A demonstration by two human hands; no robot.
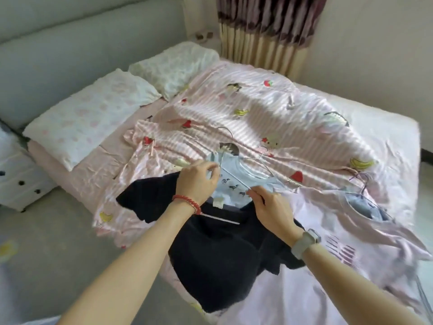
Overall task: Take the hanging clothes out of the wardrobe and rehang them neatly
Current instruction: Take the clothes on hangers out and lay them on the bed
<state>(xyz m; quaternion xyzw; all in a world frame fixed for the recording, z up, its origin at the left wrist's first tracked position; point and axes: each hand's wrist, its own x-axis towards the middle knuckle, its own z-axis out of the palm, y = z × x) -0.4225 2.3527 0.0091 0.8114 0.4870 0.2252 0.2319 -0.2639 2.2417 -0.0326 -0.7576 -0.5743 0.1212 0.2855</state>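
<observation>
A small light blue top [236,181] with little dark prints lies on the bed over a dark navy garment [218,252]. A thin metal hanger [234,178] sits at the blue top's neck. My left hand [199,181], with a red bead bracelet, pinches the blue top's left shoulder beside the hanger. My right hand [269,207], with a grey watch, grips the hanger's lower wire end. A pale pink garment [328,233] lies to the right, with a grey-blue piece [360,205] on another wire hanger [362,181]. The wardrobe is out of view.
The clothes lie on a bed with a pink striped fruit-print quilt [269,113]. Two pillows [93,116] sit at the padded headboard [82,43]. A white nightstand [21,181] stands at the left, a curtain [264,31] at the far wall. Grey floor [58,242] runs along the bed's left.
</observation>
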